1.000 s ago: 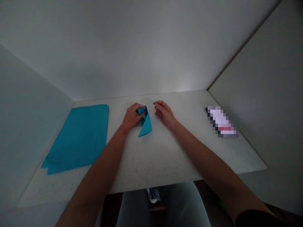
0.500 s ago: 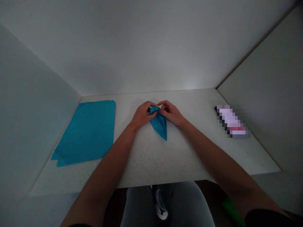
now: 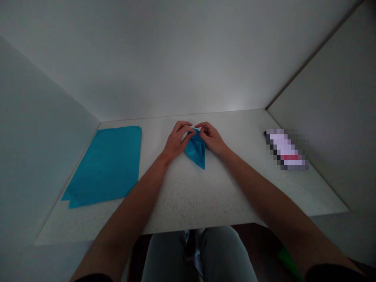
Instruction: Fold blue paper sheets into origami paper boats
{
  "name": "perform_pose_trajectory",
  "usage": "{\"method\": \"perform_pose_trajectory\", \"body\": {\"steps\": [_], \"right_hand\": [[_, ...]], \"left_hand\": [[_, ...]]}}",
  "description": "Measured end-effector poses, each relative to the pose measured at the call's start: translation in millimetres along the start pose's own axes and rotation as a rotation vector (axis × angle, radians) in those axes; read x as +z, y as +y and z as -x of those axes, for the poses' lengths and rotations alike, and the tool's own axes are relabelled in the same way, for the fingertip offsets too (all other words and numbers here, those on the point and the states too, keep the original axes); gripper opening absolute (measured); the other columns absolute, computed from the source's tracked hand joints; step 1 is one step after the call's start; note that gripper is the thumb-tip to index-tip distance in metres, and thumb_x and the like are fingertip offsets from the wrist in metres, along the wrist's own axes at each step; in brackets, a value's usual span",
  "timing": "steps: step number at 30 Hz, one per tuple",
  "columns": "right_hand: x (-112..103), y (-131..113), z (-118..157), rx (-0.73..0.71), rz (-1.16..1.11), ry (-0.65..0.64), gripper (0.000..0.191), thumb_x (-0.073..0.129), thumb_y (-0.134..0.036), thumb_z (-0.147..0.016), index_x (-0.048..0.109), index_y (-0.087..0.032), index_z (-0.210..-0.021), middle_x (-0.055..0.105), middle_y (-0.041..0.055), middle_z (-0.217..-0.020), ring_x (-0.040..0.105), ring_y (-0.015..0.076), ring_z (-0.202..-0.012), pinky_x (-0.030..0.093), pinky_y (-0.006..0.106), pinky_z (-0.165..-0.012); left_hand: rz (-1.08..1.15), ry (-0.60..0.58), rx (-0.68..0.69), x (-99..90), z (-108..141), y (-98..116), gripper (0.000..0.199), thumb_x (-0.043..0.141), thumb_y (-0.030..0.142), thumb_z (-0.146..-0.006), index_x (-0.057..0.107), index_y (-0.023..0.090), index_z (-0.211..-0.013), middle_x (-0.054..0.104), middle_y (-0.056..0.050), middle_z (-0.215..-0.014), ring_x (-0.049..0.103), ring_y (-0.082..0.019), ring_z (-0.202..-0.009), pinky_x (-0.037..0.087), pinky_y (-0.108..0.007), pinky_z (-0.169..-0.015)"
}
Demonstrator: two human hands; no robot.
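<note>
A small folded piece of blue paper lies near the middle of the white table, its pointed end toward me. My left hand pinches its upper left edge between thumb and fingers. On the other side, my right hand grips the upper right edge with curled fingers. The two hands' fingertips nearly meet above the far end of the paper, and they partly cover that end.
Large blue sheets lie stacked at the left of the white table. A phone with a blurred screen rests at the right. Walls enclose the table's back and sides.
The far end of the blue paper has lost its folded-over flap and looks flatter and wider. My left fingers have shifted up toward its far tip. The view has moved slightly.
</note>
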State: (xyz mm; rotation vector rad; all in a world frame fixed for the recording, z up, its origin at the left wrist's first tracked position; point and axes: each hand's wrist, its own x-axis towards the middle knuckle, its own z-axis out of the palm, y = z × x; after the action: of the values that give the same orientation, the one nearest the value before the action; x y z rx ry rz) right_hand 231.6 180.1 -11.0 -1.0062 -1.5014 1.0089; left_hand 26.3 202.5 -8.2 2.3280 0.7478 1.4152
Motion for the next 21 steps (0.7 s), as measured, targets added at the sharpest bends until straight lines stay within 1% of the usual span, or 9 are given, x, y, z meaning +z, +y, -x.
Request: {"method": "perform_pose_trajectory", "body": {"steps": [3,6,8,10,13,15,17,20,21], "right_hand": [[0,1,-1,-0.022,-0.024,-0.015,0.032,0.070,-0.034,-0.087,0.061,-0.027,-0.117,0.049,-0.0058,-0.076,0.043,0.0139,-0.062,0.035,0.028,-0.058],[0,-2,1,-0.081,-0.025,-0.050,0.045,0.080,-0.037,-0.083,0.058,-0.029,-0.122,0.054,-0.0034,-0.094,0.041,0.0112,-0.063,0.034,0.027,-0.056],[1,-6,3,-0.133,0.009,-0.060,0.048,0.085,-0.039,-0.083,0.058,-0.030,-0.121,0.054,-0.0025,-0.101,0.038,0.0097,-0.062,0.032,0.026,-0.054],[1,-9,5,-0.191,0.060,-0.056,0.041,0.087,-0.041,-0.084,0.061,-0.029,-0.115,0.052,-0.0015,-0.102,0.038,0.0097,-0.063,0.032,0.027,-0.054],[2,-12,6,-0.240,0.134,-0.054,0.031,0.086,-0.045,-0.088,0.067,-0.027,-0.105,0.051,0.0004,-0.102,0.040,0.0109,-0.066,0.035,0.028,-0.055],[2,-11,5,-0.231,0.162,-0.049,0.032,0.087,-0.048,-0.087,0.068,-0.026,-0.100,0.051,0.0008,-0.101,0.040,0.0111,-0.066,0.035,0.028,-0.055],[2,-9,4,-0.210,0.185,-0.030,0.034,0.089,-0.050,-0.085,0.068,-0.025,-0.097,0.052,0.0008,-0.099,0.040,0.0112,-0.066,0.035,0.028,-0.055],[2,-7,3,-0.189,0.212,-0.001,0.035,0.087,-0.053,-0.086,0.068,-0.023,-0.091,0.053,0.0012,-0.096,0.040,0.0117,-0.065,0.037,0.029,-0.056],[2,-7,3,-0.182,0.212,0.001,0.036,0.086,-0.054,-0.087,0.068,-0.023,-0.090,0.054,0.0012,-0.095,0.041,0.0119,-0.065,0.038,0.029,-0.057]], "left_hand": [[0.051,0.042,-0.001,1.7,-2,2,0.011,0.066,0.032,-0.107,0.074,0.025,-0.108,0.069,-0.007,-0.119,0.068,-0.020,-0.116,0.059,-0.041,-0.104],[0.089,0.107,-0.090,-0.1,-4,3,0.012,0.067,0.034,-0.106,0.074,0.024,-0.107,0.071,-0.008,-0.119,0.070,-0.020,-0.114,0.062,-0.039,-0.098],[0.100,0.134,-0.136,-1.8,-4,4,0.014,0.068,0.035,-0.105,0.074,0.023,-0.106,0.073,-0.008,-0.121,0.071,-0.020,-0.115,0.062,-0.039,-0.097],[0.112,0.133,-0.146,-2.6,-4,5,0.015,0.069,0.036,-0.104,0.075,0.023,-0.104,0.075,-0.008,-0.119,0.072,-0.020,-0.112,0.061,-0.039,-0.097],[0.132,0.116,-0.165,-2.2,-4,7,0.016,0.069,0.037,-0.104,0.075,0.023,-0.102,0.077,-0.006,-0.106,0.073,-0.018,-0.101,0.061,-0.034,-0.089],[0.138,0.114,-0.185,-1.8,-4,8,0.017,0.069,0.038,-0.104,0.075,0.022,-0.100,0.076,-0.004,-0.099,0.072,-0.016,-0.094,0.061,-0.031,-0.083],[0.141,0.112,-0.188,-1.5,-4,9,0.018,0.069,0.039,-0.104,0.075,0.023,-0.099,0.075,-0.004,-0.096,0.071,-0.016,-0.091,0.060,-0.030,-0.080],[0.162,0.098,-0.170,0.5,-2,9,0.021,0.068,0.042,-0.105,0.073,0.023,-0.098,0.072,-0.004,-0.096,0.070,-0.016,-0.091,0.059,-0.030,-0.080],[0.176,0.097,-0.176,2.2,-1,9,0.021,0.067,0.043,-0.105,0.072,0.023,-0.101,0.072,-0.004,-0.098,0.070,-0.016,-0.093,0.059,-0.030,-0.080]]}}
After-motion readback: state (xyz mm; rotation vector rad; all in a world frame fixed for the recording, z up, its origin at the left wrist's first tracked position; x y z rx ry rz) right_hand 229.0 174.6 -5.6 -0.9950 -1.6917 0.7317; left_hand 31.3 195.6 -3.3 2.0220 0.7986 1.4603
